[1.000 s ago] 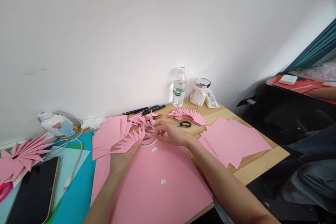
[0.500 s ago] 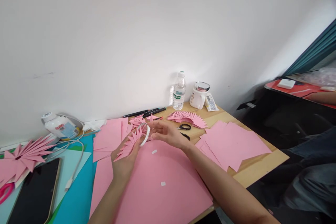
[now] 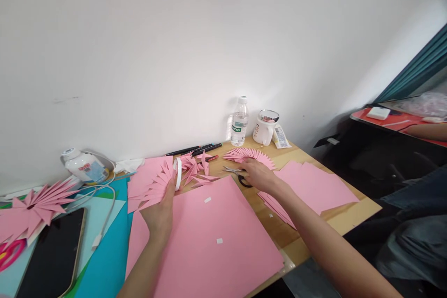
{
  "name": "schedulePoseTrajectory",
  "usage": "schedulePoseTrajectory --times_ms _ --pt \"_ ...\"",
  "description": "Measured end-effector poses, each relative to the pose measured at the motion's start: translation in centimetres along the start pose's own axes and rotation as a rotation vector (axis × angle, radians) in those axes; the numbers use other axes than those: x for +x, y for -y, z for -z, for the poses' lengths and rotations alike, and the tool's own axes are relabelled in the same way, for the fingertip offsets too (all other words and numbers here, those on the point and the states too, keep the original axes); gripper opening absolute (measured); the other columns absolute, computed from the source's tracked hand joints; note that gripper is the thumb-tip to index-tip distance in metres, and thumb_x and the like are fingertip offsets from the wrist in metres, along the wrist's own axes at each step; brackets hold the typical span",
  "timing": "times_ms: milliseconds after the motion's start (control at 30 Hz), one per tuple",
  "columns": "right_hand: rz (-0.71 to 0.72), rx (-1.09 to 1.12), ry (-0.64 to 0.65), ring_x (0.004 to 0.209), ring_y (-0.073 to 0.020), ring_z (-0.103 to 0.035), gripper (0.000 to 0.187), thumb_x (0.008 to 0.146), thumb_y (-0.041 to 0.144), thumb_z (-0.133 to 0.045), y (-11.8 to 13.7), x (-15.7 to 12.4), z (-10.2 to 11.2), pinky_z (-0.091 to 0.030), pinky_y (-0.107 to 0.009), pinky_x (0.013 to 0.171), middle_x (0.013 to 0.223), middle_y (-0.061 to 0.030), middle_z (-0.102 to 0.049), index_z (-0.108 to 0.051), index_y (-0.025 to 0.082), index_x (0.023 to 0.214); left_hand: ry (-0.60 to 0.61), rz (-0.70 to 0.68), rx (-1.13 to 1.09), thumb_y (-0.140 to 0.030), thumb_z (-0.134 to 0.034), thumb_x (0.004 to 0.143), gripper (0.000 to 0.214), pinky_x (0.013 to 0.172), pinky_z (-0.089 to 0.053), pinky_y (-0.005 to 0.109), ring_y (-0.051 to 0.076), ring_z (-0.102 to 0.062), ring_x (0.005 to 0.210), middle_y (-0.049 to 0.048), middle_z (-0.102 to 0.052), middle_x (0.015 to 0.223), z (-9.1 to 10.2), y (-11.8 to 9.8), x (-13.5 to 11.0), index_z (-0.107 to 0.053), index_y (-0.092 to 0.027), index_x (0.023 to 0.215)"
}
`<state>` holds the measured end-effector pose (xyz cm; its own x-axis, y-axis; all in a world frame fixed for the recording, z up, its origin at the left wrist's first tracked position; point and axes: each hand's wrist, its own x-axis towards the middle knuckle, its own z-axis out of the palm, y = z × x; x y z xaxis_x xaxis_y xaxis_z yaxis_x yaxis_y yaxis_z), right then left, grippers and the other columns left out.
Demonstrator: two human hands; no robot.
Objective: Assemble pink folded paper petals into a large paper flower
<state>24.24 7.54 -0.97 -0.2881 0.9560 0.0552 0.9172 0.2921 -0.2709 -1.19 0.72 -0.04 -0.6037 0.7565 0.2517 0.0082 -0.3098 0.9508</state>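
Observation:
My left hand (image 3: 161, 212) is closed around a fan of folded pink paper (image 3: 159, 186) and a roll of white tape (image 3: 178, 173), the roll standing on edge by the fingertips. To the right, my right hand (image 3: 258, 174) has its fingers on the black handle of a pair of scissors (image 3: 242, 177). The blades point left over the wood, and one handle loop is hidden under the fingers. Just behind that hand lies a curved, pleated pink paper piece (image 3: 240, 153). Below both hands spreads a large pink sheet (image 3: 209, 251) with two small white scraps on it.
Pink sheets (image 3: 317, 191) lie at the right. Along the wall stand a water bottle (image 3: 239, 121), a white mug (image 3: 264, 128) and several pens (image 3: 195, 150). At left are a phone (image 3: 52, 251), a pill bottle (image 3: 85, 166), a cable and a pink paper pinwheel (image 3: 33, 207).
My right hand has left the tape roll and moved right and down to the scissors. My left hand has shifted slightly left with the folded paper and the tape.

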Motion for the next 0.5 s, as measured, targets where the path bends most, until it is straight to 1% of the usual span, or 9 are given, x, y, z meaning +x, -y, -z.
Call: schedulePoseTrajectory --times_ms 100,167,233,300,333,400,467,500 --pt "-0.026 -0.048 0.008 0.087 -0.0240 -0.060 0.017 0.076 0.007 -0.053 0.0 -0.9 -1.3 -0.039 -0.026 0.064 0.093 -0.0120 -0.063 -0.064 0.016 0.085 -0.028 -0.021 -0.025 -0.026 -0.076 0.060 0.025 0.059 -0.053 0.029 0.018 -0.064 0.065 0.0009 -0.067 0.075 -0.1 -0.2 0.1 -0.065 -0.016 0.080" --pt "-0.054 -0.073 -0.006 0.087 -0.0253 -0.060 0.018 0.076 0.008 -0.053 0.2 -1.2 -1.7 -0.039 -0.028 0.064 0.094 -0.0124 -0.063 -0.062 0.016 0.089 0.000 0.013 -0.078 -0.024 -0.075 0.061 0.022 0.057 -0.053 0.029 0.017 -0.063 0.062 -0.0003 -0.067 0.072 -0.2 -0.4 0.2 -0.066 -0.017 0.079" --pt "-0.069 -0.079 -0.025 0.086 -0.0259 -0.060 0.025 0.075 0.007 -0.052 0.1 -1.3 -1.7 -0.040 -0.029 0.064 0.096 -0.0124 -0.064 -0.060 0.016 0.097 0.087 0.129 -0.183 -0.022 -0.075 0.060 0.017 0.056 -0.052 0.027 0.014 -0.061 0.057 -0.0014 -0.065 0.067 -0.2 -0.7 0.4 -0.066 -0.017 0.073" --pt "-0.086 -0.012 -0.089 0.087 -0.0254 -0.061 0.033 0.075 0.005 -0.049 -0.4 -1.4 -1.2 -0.042 -0.030 0.066 0.098 -0.0119 -0.064 -0.058 0.017 0.105 0.157 0.269 -0.298 -0.020 -0.076 0.057 0.016 0.054 -0.050 0.025 0.011 -0.058 0.053 -0.0020 -0.065 0.065 -0.2 -0.9 0.7 -0.066 -0.016 0.070" --pt "-0.095 0.072 -0.141 0.087 -0.0243 -0.061 0.038 0.076 0.005 -0.047 -0.6 -1.4 -0.8 -0.043 -0.031 0.068 0.098 -0.0111 -0.065 -0.057 0.018 0.109 0.169 0.328 -0.342 -0.020 -0.076 0.055 0.018 0.053 -0.049 0.024 0.010 -0.057 0.051 -0.0020 -0.066 0.065 -0.2 -1.0 0.8 -0.066 -0.016 0.069" --pt "-0.095 0.366 -0.251 0.085 -0.0207 -0.061 0.044 0.076 0.007 -0.046 -0.7 -1.6 0.0 -0.046 -0.032 0.072 0.096 -0.0082 -0.066 -0.053 0.020 0.118 0.170 0.397 -0.387 -0.019 -0.077 0.052 0.020 0.053 -0.049 0.023 0.009 -0.055 0.050 -0.0020 -0.066 0.066 -0.1 -0.9 0.9 -0.067 -0.016 0.069" --pt "-0.049 0.739 -0.288 0.079 -0.0175 -0.062 0.046 0.077 0.015 -0.051 0.1 -1.8 0.6 -0.049 -0.032 0.072 0.088 -0.0050 -0.067 -0.050 0.020 0.123 0.170 0.382 -0.355 -0.019 -0.076 0.052 0.018 0.054 -0.049 0.024 0.010 -0.056 0.051 -0.0016 -0.065 0.065 -0.1 -0.7 0.8 -0.065 -0.016 0.066" --pt "-0.015 0.904 -0.279 0.076 -0.0172 -0.062 0.045 0.076 0.021 -0.056 0.8 -1.9 0.9 -0.050 -0.032 0.070 0.084 -0.0039 -0.066 -0.052 0.019 0.120 0.167 0.334 -0.304 -0.020 -0.076 0.054 0.016 0.054 -0.050 0.026 0.012 -0.057 0.052 -0.0013 -0.065 0.063 -0.1 -0.5 0.7 -0.065 -0.016 0.065"
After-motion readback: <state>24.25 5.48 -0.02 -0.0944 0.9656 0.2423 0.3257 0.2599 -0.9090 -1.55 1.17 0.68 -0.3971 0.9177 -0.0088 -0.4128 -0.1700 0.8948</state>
